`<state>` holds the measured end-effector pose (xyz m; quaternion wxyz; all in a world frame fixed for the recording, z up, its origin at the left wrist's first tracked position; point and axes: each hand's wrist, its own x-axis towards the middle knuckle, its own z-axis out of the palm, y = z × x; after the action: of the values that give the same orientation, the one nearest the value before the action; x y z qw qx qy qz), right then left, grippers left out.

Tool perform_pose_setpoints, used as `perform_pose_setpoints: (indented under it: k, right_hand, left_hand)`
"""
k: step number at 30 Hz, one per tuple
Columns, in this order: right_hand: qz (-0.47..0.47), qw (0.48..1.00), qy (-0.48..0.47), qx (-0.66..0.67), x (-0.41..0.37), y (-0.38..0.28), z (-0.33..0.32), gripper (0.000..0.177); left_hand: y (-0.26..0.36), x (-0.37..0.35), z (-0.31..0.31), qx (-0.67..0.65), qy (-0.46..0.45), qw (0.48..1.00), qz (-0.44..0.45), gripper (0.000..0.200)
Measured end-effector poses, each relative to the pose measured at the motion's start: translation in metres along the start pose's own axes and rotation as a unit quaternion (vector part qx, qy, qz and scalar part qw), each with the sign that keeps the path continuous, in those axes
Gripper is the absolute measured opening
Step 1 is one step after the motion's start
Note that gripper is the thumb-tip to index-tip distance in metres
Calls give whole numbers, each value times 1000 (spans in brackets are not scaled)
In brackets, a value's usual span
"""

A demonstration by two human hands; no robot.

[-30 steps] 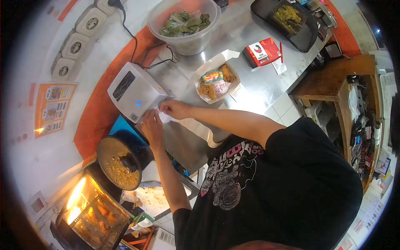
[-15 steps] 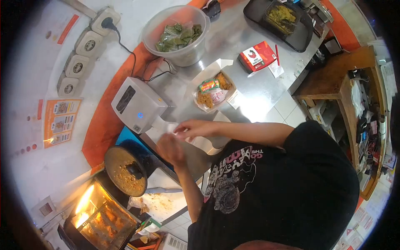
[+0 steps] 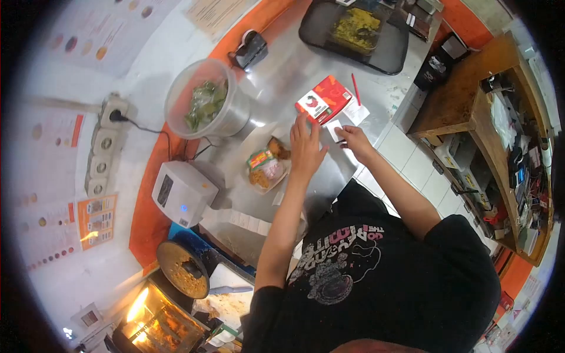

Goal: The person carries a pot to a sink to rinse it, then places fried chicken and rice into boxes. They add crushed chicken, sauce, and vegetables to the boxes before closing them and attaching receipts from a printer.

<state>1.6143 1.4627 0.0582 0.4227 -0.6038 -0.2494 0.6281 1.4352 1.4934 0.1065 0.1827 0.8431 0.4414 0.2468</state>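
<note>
Over the steel table, my left hand (image 3: 308,147) has its fingers stretched out, fingertips right at the near edge of a red takeaway box (image 3: 329,97) with a white printed panel. Beside it, my right hand (image 3: 355,141) pinches a small white label (image 3: 334,130) just below the same box. An open food box (image 3: 273,182) with fried chicken, a wrapped rice portion and a green-and-red sachet lies nearest my left forearm. From the white label printer (image 3: 184,193), a strip of white labels (image 3: 244,222) runs across the table.
A red pen (image 3: 355,88) and a white slip (image 3: 358,112) lie beside the red box. Behind stand a tub of leafy greens (image 3: 203,106) and a black tray (image 3: 394,56). At lower left are a lidded pan (image 3: 183,270) and a lit glowing food warmer (image 3: 162,329).
Both hands have moved from the label printer over to the red box, the right one now carrying a white label. The camera view has shifted too.
</note>
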Motion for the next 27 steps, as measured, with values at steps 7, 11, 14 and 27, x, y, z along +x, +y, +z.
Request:
perform_pose_setpoints:
  k: [7,11,14,27]
  right_hand:
    - [-3,999,-24,-34,70,-15,-27,27]
    - [-142,967,57,-205,112,24,-16,52]
    - [-66,938,142,-308,112,11,-10,64]
    - [-69,960,-170,-210,119,15,-60,21]
  left_hand:
    - [-52,75,101,61,-16,997,-44,63]
    - [-84,62,129,-10,85,996,39,61]
    - [-55,71,118,41,32,998,-34,62]
    - [-54,66,107,17,82,989,-124,45]
